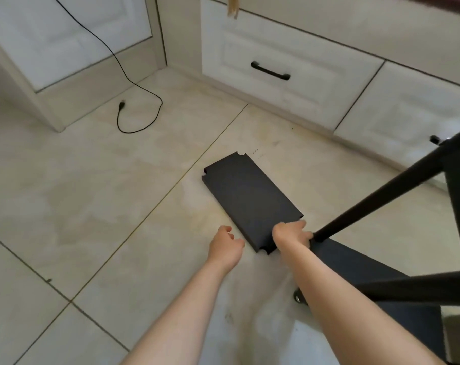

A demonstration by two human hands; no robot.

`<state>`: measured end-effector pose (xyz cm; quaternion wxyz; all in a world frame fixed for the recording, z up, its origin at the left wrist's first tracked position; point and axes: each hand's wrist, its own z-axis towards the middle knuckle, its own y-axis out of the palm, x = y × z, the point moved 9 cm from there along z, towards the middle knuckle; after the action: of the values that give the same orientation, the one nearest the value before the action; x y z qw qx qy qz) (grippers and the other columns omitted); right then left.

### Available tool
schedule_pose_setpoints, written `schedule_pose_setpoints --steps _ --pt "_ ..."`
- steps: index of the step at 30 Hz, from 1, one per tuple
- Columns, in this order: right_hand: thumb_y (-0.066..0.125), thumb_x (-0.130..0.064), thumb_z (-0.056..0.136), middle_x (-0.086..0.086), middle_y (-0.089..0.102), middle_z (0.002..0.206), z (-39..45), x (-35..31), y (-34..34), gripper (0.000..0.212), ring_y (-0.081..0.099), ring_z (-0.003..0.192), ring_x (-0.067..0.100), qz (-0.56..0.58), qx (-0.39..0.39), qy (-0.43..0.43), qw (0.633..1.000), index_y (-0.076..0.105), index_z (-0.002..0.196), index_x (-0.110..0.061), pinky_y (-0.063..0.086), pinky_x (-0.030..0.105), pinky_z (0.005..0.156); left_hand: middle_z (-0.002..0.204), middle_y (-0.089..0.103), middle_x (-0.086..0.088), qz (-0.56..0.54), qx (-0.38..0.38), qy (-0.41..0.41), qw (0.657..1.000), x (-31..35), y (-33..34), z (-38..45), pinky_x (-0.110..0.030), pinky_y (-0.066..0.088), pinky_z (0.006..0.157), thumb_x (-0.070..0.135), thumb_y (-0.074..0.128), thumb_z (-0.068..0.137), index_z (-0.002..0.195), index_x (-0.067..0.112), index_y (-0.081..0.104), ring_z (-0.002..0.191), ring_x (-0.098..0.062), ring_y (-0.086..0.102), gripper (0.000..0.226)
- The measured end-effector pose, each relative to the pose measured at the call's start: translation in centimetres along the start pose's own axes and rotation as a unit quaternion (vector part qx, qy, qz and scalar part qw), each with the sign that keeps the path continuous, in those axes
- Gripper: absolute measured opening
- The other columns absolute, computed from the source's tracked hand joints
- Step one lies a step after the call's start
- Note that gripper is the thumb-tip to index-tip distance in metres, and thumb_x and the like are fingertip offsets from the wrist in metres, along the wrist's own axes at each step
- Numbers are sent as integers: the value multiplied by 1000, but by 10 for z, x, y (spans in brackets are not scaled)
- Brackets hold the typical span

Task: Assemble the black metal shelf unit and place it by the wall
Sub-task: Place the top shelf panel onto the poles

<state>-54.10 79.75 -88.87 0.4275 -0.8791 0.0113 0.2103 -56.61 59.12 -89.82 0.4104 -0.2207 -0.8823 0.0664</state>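
Note:
A loose black shelf panel (250, 198) with notched corners lies flat on the tiled floor. My right hand (292, 234) grips the near end of a black metal pole (387, 188) that slants up to the right, part of the partly built shelf frame (458, 196). Another black panel (360, 267) of that frame lies under my right forearm, with a small caster (298, 297) at its corner. My left hand (227, 245) hovers just left of the loose panel with fingers loosely curled, holding nothing.
White cabinet drawers (281, 75) with black handles run along the back and right. A black cable (134, 83) with a plug trails over the floor at the left, beside a white cabinet (52, 43). Pale floor tiles (92, 206) stretch to the left.

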Motion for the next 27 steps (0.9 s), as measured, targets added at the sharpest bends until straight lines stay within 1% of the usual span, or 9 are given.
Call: schedule_pose_setpoints --steps 5,7,11,13,15,17,21,24,27 --pt "42 -25 101 18 19 152 -11 8 9 51 40 129 44 -7 -27 -19 999 25 145 -5 37 43 104 131 63 -11 -47 79 -2 996 -5 -11 2 -25 39 82 10 61 93 134 7 51 116 -28 60 42" --pt "46 -28 101 20 21 148 -18 11 18 52 44 124 46 -6 -52 -34 998 29 141 0 39 44 106 129 63 -13 -89 111 -12 990 -10 -19 1 -29 42 83 9 61 92 132 5 51 113 -30 61 42" --pt "53 -26 98 19 30 141 -35 19 30 46 52 111 40 83 -92 -50 991 36 132 0 44 39 97 138 55 -15 -168 146 -46 974 -21 -34 2 -41 46 103 13 63 93 145 6 40 119 -34 58 57" --pt "57 -23 96 18 44 136 -45 23 36 44 57 108 36 173 -121 -46 976 35 129 -4 49 43 96 135 54 -13 -204 143 -49 967 -24 -39 2 -40 49 93 15 64 94 144 8 40 104 -30 61 56" --pt "60 -17 95 16 54 128 -57 26 42 38 65 101 32 275 -154 -21 949 36 124 -8 57 45 88 129 56 -10 -233 133 -53 962 -27 -43 1 -41 52 89 17 66 94 141 8 42 95 -25 61 54" --pt "63 -12 94 15 56 123 -68 28 42 37 72 88 29 355 -176 8 918 36 119 -16 59 36 73 123 63 -10 -278 95 -55 954 -30 -43 0 -42 57 88 16 67 95 136 5 49 99 -27 65 45" --pt "68 -8 91 12 64 113 -92 23 29 52 75 71 24 443 -215 52 869 30 123 -25 56 24 54 98 76 -7 -364 -32 -49 930 -23 -43 -13 -28 59 61 9 62 98 114 6 64 84 -20 73 17" --pt "67 -4 91 8 70 98 -119 18 13 44 75 68 24 440 -249 45 862 40 122 -21 58 26 51 96 78 -9 -410 -64 -53 908 -23 -49 -34 -27 59 61 7 60 99 113 2 65 82 -19 74 16" --pt "66 -1 90 10 69 103 -142 10 -8 36 75 70 25 434 -255 10 864 45 111 -22 58 26 53 104 77 -11 -438 -84 -50 894 -16 -54 -59 -26 59 62 8 56 100 118 -1 63 85 -19 76 21"
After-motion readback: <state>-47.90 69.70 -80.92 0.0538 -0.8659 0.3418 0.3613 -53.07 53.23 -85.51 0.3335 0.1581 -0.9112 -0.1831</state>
